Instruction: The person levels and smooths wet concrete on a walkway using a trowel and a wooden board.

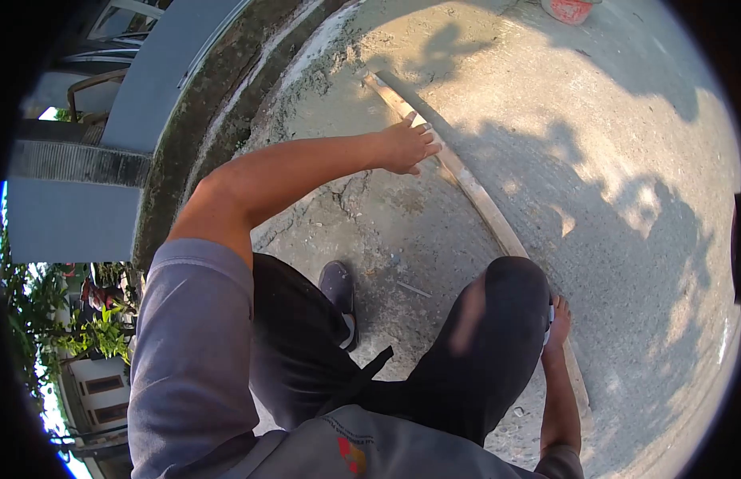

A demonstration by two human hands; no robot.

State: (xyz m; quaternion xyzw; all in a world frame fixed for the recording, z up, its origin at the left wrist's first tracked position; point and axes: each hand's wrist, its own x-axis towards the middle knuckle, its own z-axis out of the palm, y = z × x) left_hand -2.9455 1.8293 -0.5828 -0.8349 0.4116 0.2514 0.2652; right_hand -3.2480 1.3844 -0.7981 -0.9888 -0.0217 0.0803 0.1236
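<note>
Even pressure on the board [476, 191] seemed best, the left hand [404, 149] unclenched upon it, while I couldn't tell the grip of the right hand [557, 331] near the knee [514, 283].

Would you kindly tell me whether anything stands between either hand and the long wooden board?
Nothing visible does: the left hand has its fingers on the wooden board. The right hand is beside the right knee, which hides part of the board, so contact there cannot be fully judged.
</note>
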